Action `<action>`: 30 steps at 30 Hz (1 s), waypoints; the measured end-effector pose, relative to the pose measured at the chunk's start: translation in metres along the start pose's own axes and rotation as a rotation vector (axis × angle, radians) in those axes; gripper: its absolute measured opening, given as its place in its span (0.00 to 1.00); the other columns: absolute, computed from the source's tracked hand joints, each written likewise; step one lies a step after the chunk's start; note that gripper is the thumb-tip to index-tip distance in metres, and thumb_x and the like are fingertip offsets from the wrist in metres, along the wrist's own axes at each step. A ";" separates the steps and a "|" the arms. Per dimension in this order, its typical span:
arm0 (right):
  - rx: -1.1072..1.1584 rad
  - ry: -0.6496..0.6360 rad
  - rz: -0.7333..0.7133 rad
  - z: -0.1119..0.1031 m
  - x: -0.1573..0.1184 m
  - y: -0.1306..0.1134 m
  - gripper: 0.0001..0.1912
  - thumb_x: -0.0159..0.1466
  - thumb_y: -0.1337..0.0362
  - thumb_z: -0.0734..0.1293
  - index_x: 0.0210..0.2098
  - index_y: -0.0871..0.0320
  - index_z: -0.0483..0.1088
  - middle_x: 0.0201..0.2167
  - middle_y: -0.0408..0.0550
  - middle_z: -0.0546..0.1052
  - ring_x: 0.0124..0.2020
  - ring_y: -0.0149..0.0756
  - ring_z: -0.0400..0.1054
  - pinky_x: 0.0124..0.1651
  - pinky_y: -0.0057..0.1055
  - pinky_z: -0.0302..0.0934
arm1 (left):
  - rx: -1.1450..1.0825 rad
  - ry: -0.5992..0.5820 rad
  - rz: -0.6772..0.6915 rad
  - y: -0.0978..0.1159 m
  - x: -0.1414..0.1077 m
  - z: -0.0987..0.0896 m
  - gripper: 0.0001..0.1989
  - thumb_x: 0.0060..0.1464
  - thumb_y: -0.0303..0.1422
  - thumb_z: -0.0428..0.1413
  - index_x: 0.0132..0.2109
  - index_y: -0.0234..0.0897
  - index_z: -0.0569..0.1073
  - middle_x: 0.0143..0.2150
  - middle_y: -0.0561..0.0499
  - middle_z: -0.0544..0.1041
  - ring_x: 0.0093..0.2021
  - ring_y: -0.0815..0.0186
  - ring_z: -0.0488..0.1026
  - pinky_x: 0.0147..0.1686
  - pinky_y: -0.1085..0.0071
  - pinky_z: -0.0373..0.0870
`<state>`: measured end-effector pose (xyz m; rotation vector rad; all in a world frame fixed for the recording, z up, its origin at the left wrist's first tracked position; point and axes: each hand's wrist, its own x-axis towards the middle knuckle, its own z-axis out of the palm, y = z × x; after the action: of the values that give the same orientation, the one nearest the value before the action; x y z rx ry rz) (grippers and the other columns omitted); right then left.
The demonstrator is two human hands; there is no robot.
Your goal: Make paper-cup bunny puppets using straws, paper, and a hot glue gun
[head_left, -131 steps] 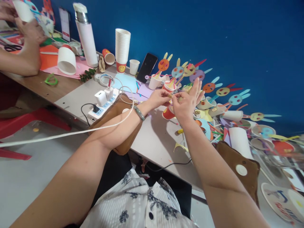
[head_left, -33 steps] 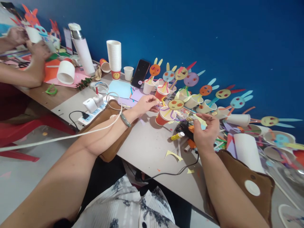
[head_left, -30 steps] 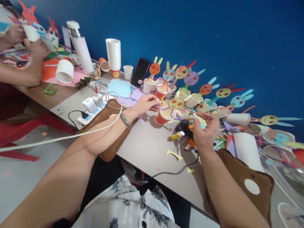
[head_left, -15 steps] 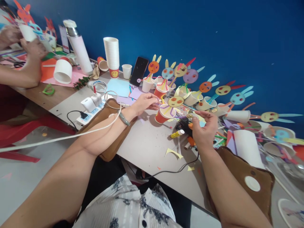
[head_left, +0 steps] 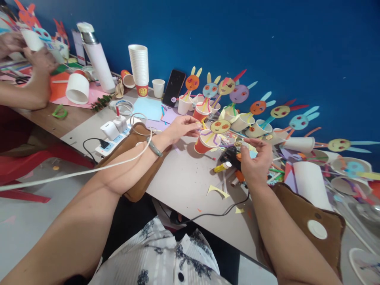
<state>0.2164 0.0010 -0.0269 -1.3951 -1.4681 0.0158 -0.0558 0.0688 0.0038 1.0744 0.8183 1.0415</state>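
Grey tabletop bearing red paper cup, yellow tube, paper scrap, power strip, cup stack

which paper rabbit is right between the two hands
The yellow-faced rabbit in the front red cup, between the left hand and right hand; the other rabbits sit behind it or off to the sides.
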 end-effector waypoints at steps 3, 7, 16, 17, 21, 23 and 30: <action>-0.005 0.002 -0.001 0.000 0.000 -0.001 0.11 0.62 0.60 0.67 0.44 0.52 0.69 0.45 0.51 0.80 0.51 0.48 0.76 0.61 0.54 0.66 | 0.017 0.009 0.013 -0.001 0.000 0.001 0.08 0.58 0.27 0.65 0.37 0.31 0.72 0.31 0.53 0.78 0.28 0.73 0.78 0.44 0.66 0.80; 0.005 0.006 -0.008 0.001 0.000 0.001 0.11 0.62 0.60 0.68 0.44 0.53 0.70 0.45 0.52 0.80 0.50 0.49 0.76 0.60 0.54 0.66 | 0.040 0.032 0.026 -0.002 0.001 0.002 0.08 0.61 0.25 0.62 0.36 0.31 0.70 0.28 0.55 0.77 0.27 0.74 0.77 0.40 0.71 0.79; 0.030 0.136 -0.416 -0.017 0.000 -0.049 0.14 0.61 0.63 0.69 0.47 0.51 0.70 0.48 0.54 0.80 0.53 0.53 0.76 0.59 0.58 0.68 | 0.067 0.051 0.015 0.000 0.001 0.004 0.09 0.60 0.27 0.64 0.34 0.31 0.71 0.26 0.55 0.77 0.25 0.74 0.77 0.35 0.74 0.79; 0.031 0.132 -0.479 -0.019 0.002 -0.059 0.15 0.61 0.64 0.69 0.48 0.50 0.69 0.48 0.53 0.80 0.54 0.54 0.76 0.59 0.59 0.68 | 0.068 0.052 0.019 0.001 0.001 0.004 0.08 0.60 0.26 0.63 0.34 0.31 0.71 0.26 0.55 0.77 0.25 0.74 0.77 0.35 0.75 0.79; -0.048 0.031 -0.703 -0.018 0.024 -0.097 0.15 0.61 0.66 0.71 0.47 0.51 0.71 0.45 0.51 0.82 0.53 0.51 0.75 0.57 0.55 0.68 | 0.066 0.050 0.031 0.002 -0.001 0.005 0.07 0.61 0.25 0.62 0.35 0.31 0.71 0.27 0.55 0.78 0.26 0.74 0.77 0.36 0.74 0.79; -0.101 -0.048 -0.807 -0.010 0.044 -0.114 0.10 0.63 0.65 0.71 0.44 0.53 0.72 0.45 0.50 0.83 0.52 0.50 0.76 0.56 0.52 0.68 | 0.060 0.044 0.033 0.003 -0.002 0.005 0.07 0.61 0.25 0.62 0.35 0.31 0.71 0.28 0.55 0.78 0.26 0.74 0.77 0.37 0.73 0.79; -0.476 -0.748 -0.876 0.055 0.118 -0.148 0.09 0.66 0.58 0.71 0.36 0.58 0.75 0.35 0.48 0.81 0.50 0.45 0.73 0.63 0.54 0.57 | 0.030 0.040 0.054 -0.002 0.003 0.001 0.09 0.58 0.27 0.65 0.35 0.31 0.72 0.28 0.56 0.76 0.25 0.75 0.75 0.39 0.71 0.79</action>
<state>0.1035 0.0736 0.1175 -1.0070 -2.7575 -0.4305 -0.0539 0.0708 0.0019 1.1093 0.8434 1.1016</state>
